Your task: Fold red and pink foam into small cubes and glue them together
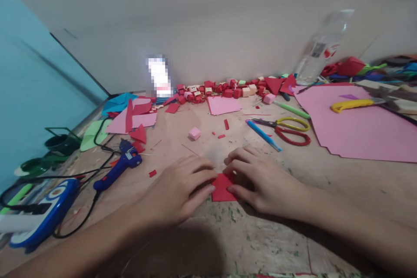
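A small red paper square (223,190) lies on the wooden table between my hands. My left hand (187,186) holds its left edge, thumb and fingers bent against it. From the other side, my right hand (256,178) grips the right edge with curled fingers, covering its upper right part. Beyond them sit a small pink paper cube (194,133) and several red paper scraps (226,124). To the right of these lie a blue pen (263,135) and scissors (291,130) with one yellow and one red handle.
A blue hot glue gun (119,166) with a black cord lies left. Paper cubes (228,92) line the wall beside a lit, blurred-out screen (159,76). At right are a plastic bottle (321,50), pink sheets (352,134) and a yellow-handled knife (353,104).
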`<act>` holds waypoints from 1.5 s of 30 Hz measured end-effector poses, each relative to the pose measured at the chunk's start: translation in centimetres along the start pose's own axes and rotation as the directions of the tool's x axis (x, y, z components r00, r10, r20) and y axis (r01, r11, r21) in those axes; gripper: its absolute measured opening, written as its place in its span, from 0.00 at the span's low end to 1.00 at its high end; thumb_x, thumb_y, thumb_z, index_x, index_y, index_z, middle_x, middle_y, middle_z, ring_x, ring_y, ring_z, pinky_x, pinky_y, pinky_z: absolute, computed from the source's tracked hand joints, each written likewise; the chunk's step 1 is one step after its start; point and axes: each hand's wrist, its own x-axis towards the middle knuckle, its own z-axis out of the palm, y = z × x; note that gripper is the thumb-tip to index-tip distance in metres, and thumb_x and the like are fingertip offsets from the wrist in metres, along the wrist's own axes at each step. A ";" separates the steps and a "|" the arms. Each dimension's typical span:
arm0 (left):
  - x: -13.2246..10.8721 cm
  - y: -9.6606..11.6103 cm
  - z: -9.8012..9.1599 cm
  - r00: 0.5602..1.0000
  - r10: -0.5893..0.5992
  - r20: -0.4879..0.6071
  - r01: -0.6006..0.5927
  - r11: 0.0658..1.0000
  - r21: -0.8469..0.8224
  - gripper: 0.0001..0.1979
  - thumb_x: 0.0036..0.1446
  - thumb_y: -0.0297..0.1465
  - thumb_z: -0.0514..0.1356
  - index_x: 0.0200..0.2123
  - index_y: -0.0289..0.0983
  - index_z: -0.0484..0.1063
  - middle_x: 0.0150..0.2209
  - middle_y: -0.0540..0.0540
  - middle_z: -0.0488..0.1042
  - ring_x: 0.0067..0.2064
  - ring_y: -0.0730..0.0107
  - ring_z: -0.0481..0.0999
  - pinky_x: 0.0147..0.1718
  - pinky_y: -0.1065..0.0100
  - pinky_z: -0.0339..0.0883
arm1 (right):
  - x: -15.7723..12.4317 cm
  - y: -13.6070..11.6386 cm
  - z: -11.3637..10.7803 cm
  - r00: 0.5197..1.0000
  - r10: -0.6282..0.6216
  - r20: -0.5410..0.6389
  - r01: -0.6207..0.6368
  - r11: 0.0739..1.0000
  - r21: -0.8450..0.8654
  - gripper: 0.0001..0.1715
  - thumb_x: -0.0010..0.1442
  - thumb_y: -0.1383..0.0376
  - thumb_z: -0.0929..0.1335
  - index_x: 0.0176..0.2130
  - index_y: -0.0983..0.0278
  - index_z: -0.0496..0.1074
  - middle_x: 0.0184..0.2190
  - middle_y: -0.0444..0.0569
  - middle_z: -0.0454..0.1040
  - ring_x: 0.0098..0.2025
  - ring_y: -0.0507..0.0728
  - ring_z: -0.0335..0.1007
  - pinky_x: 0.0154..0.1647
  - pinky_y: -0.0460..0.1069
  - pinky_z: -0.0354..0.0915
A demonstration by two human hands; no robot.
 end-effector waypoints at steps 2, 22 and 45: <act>0.4 0.5 -0.2 0.996 -0.073 0.057 0.072 0.997 0.005 0.12 0.70 0.30 0.56 0.52 0.37 0.76 0.51 0.41 0.77 0.50 0.55 0.76 0.49 0.56 0.70 | 0.0 0.0 0.0 1.000 0.001 -0.008 -0.001 1.000 0.024 0.08 0.60 0.69 0.73 0.42 0.64 0.76 0.47 0.54 0.75 0.49 0.64 0.69 0.53 0.61 0.66; 0.3 0.2 1.8 0.997 -0.072 0.031 0.073 0.996 -0.043 0.12 0.65 0.29 0.63 0.51 0.37 0.72 0.49 0.41 0.76 0.49 0.54 0.74 0.46 0.57 0.70 | 0.1 -0.3 -0.1 1.000 -0.031 -0.006 0.031 0.994 0.102 0.07 0.65 0.65 0.72 0.44 0.63 0.78 0.46 0.52 0.75 0.49 0.63 0.68 0.53 0.61 0.66; 0.4 0.3 1.8 0.976 -0.211 -0.061 0.173 0.910 -0.376 0.06 0.61 0.23 0.60 0.40 0.38 0.75 0.36 0.49 0.79 0.35 0.67 0.75 0.36 0.66 0.66 | -0.3 -1.0 0.5 0.987 0.156 0.033 -0.157 0.912 0.380 0.08 0.63 0.70 0.69 0.37 0.60 0.65 0.34 0.45 0.72 0.37 0.58 0.69 0.43 0.57 0.67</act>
